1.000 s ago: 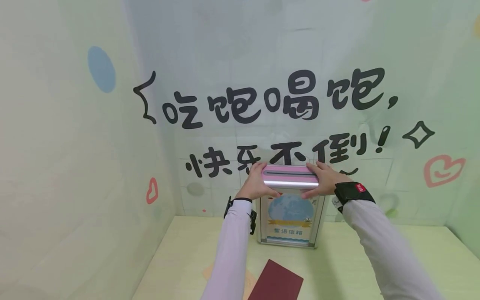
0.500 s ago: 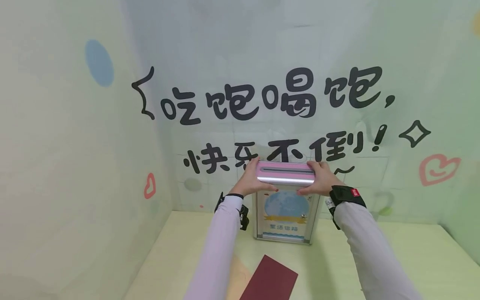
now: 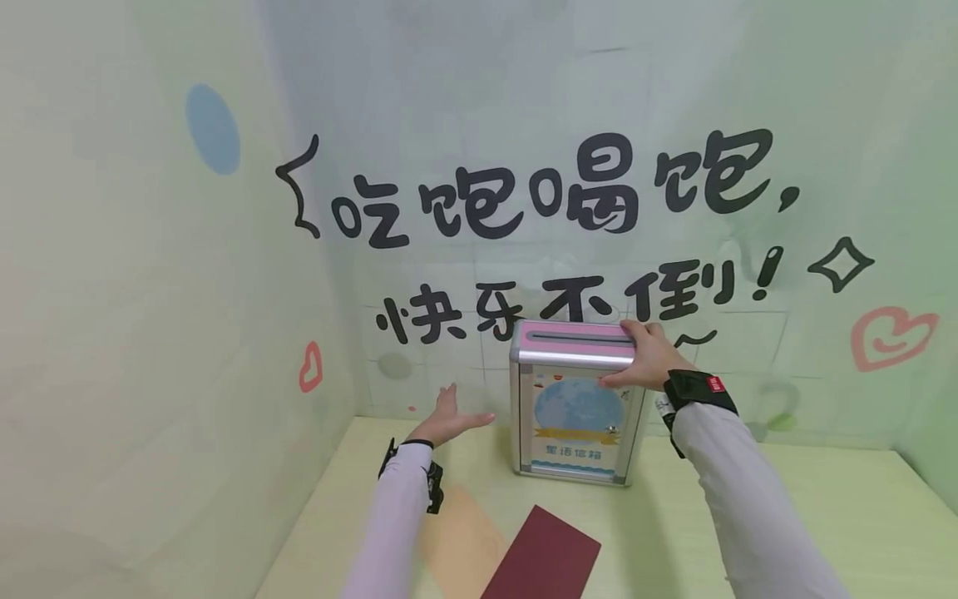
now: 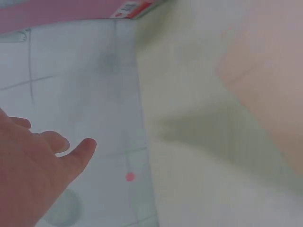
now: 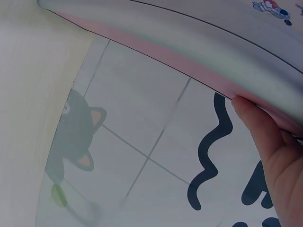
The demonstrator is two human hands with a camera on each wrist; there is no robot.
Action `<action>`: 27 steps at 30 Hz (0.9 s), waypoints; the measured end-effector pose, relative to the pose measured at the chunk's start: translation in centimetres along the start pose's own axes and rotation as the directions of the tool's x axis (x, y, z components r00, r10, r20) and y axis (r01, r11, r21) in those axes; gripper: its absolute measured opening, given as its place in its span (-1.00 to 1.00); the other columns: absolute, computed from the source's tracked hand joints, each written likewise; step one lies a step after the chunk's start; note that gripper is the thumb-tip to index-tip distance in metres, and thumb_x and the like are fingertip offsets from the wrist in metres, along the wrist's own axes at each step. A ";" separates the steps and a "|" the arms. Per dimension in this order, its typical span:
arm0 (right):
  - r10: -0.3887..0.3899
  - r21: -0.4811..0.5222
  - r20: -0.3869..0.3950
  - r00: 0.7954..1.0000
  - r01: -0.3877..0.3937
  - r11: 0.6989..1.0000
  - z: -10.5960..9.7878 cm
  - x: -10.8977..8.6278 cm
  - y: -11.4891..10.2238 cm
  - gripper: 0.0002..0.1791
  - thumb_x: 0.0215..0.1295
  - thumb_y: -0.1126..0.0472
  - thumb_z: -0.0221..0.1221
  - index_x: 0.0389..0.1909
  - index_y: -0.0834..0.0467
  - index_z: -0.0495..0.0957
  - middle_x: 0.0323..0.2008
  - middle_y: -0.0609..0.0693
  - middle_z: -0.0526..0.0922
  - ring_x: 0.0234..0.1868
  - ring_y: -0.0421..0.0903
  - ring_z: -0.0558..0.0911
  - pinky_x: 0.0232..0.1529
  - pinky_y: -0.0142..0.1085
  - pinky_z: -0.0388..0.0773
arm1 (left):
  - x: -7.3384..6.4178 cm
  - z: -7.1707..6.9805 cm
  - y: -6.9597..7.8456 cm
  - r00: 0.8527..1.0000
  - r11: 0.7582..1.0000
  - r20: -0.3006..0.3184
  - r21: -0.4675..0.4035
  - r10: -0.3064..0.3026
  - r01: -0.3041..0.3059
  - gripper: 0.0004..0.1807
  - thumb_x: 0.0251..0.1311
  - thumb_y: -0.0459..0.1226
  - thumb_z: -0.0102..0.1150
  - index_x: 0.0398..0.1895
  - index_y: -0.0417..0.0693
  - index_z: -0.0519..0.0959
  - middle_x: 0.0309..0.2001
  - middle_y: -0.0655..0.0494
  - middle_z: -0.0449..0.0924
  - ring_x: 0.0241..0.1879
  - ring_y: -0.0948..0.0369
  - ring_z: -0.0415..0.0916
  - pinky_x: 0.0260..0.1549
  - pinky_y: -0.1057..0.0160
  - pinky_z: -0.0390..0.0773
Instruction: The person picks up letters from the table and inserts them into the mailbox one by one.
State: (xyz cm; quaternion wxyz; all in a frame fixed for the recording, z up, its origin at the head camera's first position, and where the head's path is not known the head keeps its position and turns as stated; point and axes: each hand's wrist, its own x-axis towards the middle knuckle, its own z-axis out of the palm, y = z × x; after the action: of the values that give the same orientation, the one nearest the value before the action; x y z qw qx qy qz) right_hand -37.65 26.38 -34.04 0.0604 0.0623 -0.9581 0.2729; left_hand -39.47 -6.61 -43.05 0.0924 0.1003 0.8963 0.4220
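A pink letter box (image 3: 576, 420) with silver metal edges stands upright on the table against the back wall. Its top has a long dark slot, and a blue globe picture fills its front. My right hand (image 3: 649, 358) grips the box's upper right corner, thumb on the front and fingers over the top. In the right wrist view that hand (image 5: 279, 151) lies along the box's pink side. To the left of the box, apart from it, my left hand (image 3: 447, 418) is held in the air with fingers spread and nothing in it.
On the pale table (image 3: 718, 516) in front of the box lie a dark red envelope-like rectangle (image 3: 550, 549) and, partly under it, a peach-coloured sheet (image 3: 460, 541). The back wall (image 3: 524, 83) carries large black lettering, and a side wall (image 3: 150, 333) rises at the left.
My left hand has let go of the box's upper left corner and moved down and left. My right hand keeps its grip, and the box stays in place.
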 end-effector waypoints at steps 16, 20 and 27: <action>0.027 -0.006 0.018 0.999 -0.027 1.000 -0.1 -0.5 -0.6 0.22 -0.29 -0.15 0.40 0.36 0.22 -0.05 0.16 0.41 0.04 -0.04 0.28 0.32 -0.07 0.17 0.36 | -4.9 2.9 -7.9 0.991 0.992 0.091 0.089 -0.098 0.090 0.23 -0.20 0.10 0.35 0.32 -0.49 -0.12 0.31 -0.50 -0.18 0.30 -0.30 -0.19 0.15 -0.26 0.04; 0.024 -0.008 0.011 1.000 -0.024 1.000 -0.2 -0.7 -0.7 0.21 -0.28 -0.14 0.40 0.35 0.22 -0.05 0.16 0.42 0.04 -0.05 0.29 0.33 -0.08 0.17 0.36 | -5.4 3.6 -8.3 0.987 0.975 0.126 0.211 -0.097 0.069 0.26 -0.30 0.14 0.39 0.30 -0.50 -0.04 0.29 -0.49 -0.08 0.29 -0.28 -0.12 0.16 -0.22 0.09; 0.023 0.002 0.009 1.000 -0.023 1.000 -0.1 -0.5 -0.5 0.25 -0.33 -0.20 0.40 0.36 0.22 -0.05 0.13 0.42 0.06 -0.06 0.28 0.32 -0.10 0.17 0.37 | -5.3 5.0 -9.4 0.986 0.871 0.103 0.487 -0.129 0.063 0.27 -0.49 0.15 0.47 0.32 -0.31 0.09 0.31 -0.33 0.04 0.30 -0.18 -0.01 0.08 -0.13 0.28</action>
State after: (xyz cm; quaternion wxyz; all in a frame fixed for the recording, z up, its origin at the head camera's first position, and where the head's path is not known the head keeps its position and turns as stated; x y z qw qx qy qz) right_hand -37.06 26.07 -33.82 0.0528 0.0527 -0.9587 0.2745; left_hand -34.06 -10.15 -52.99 0.1444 0.1033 0.9688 0.1729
